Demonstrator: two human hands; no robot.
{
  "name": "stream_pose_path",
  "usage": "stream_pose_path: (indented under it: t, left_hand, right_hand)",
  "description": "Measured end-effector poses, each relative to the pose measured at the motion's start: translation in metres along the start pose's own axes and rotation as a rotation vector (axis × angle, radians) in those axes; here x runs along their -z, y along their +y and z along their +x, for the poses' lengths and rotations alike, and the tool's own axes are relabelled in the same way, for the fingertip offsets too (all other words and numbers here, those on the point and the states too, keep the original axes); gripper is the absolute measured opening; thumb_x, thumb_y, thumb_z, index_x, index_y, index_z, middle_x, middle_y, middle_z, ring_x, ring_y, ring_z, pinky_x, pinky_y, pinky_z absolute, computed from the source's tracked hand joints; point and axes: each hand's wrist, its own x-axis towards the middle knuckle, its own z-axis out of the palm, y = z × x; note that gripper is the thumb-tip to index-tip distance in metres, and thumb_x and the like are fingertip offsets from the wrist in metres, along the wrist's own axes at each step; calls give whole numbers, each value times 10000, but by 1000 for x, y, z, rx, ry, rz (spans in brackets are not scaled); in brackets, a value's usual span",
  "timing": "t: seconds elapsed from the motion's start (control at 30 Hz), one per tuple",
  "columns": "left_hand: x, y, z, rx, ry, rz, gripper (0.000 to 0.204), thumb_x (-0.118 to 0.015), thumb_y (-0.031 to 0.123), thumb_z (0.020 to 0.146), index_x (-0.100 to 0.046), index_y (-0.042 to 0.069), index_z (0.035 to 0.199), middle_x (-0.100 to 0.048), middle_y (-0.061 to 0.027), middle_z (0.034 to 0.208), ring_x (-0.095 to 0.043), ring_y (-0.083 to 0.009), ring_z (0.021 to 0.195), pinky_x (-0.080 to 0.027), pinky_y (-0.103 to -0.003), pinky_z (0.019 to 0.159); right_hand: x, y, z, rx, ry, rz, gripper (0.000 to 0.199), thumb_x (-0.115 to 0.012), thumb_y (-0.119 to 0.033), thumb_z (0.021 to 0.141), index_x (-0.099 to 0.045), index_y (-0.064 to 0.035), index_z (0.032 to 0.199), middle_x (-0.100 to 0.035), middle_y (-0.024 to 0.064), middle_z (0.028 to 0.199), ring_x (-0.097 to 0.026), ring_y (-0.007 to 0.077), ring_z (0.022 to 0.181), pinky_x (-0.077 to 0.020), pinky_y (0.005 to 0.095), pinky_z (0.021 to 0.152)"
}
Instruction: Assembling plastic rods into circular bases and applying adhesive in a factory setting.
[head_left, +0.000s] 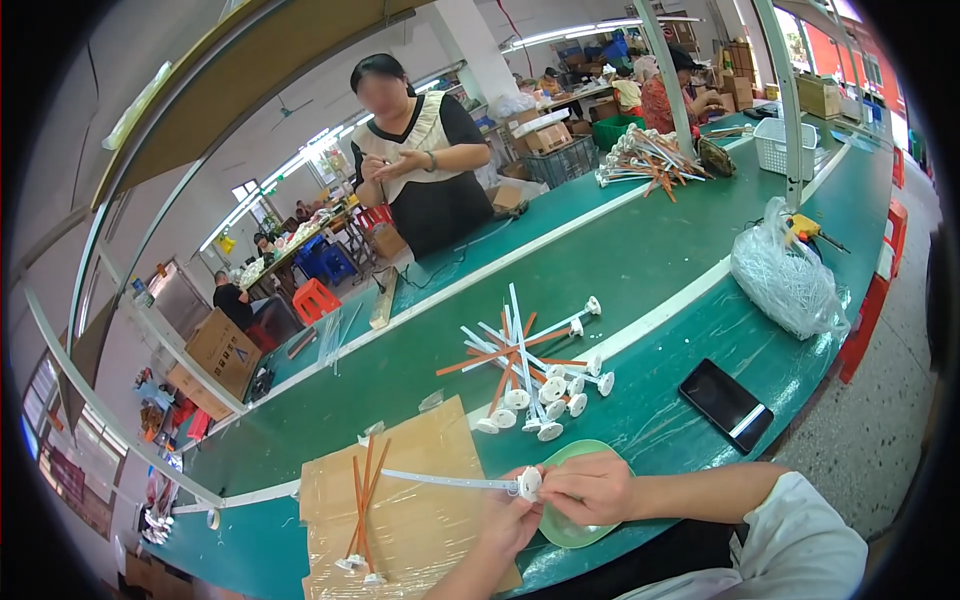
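My left hand and my right hand meet at the round end of a long white plastic rod, which points left over a sheet of brown cardboard. Both hands pinch the white disc at its end. Under my right hand lies a pale green round dish. A few orange rods with white discs lie on the cardboard. A pile of white and orange rods sits just beyond my hands.
A black phone lies to the right on the green table. A clear bag of white parts and a yellow power tool sit farther right. A person in black and cream stands across the table. Another rod pile and white basket lie beyond.
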Motion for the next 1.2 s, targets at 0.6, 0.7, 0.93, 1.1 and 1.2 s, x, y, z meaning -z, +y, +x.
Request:
stream_pose_path:
  t: [0.6, 0.7, 0.93, 1.1, 1.2]
  left_hand:
    - [-13, 15, 17, -54, 181, 443, 579, -622, -173, 804, -454, 27, 1321, -676, -180, 1099, -655, -247, 1054, -527, -403, 941]
    - [-12, 10, 17, -38, 186, 371, 485, -625, -178, 797, -497, 15, 1224, -677, -185, 1094, -662, -251, 1041, -538, -399, 928]
    - [-3, 12, 18, -95, 235, 584, 412, -646, -156, 800, -514, 0, 1157, -694, -179, 1055, -682, -241, 990, -551, -381, 898]
    - [-14, 34, 17, 53, 118, 585, 368, -657, -124, 816, -544, 17, 1137, -703, -144, 1052, -685, -205, 977, -533, -335, 890]
    - [-5, 31, 17, 47, 99, 512, 350, -668, -103, 831, -553, 21, 1137, -704, -133, 1053, -679, -198, 996, -522, -332, 900]
  right_hand:
    - [7, 17, 0, -36, -236, -161, 188, -741, -32, 748, -675, -30, 924, -702, 90, 848, -699, 249, 689, -578, 333, 613]
    - [7, 18, 0, 4, -226, -197, 188, -742, -36, 752, -676, -28, 927, -700, 90, 839, -698, 254, 681, -577, 332, 606]
    - [8, 24, 1, -10, -335, -220, 186, -745, -23, 752, -677, -18, 926, -704, 99, 840, -698, 264, 682, -578, 334, 608]
    - [10, 24, 9, -160, -295, 47, 130, -782, -52, 759, -728, -34, 876, -724, 108, 809, -709, 248, 704, -568, 293, 611]
    - [6, 31, 2, -303, -274, 147, 126, -797, -57, 753, -749, -30, 866, -732, 101, 808, -714, 208, 695, -557, 265, 615]
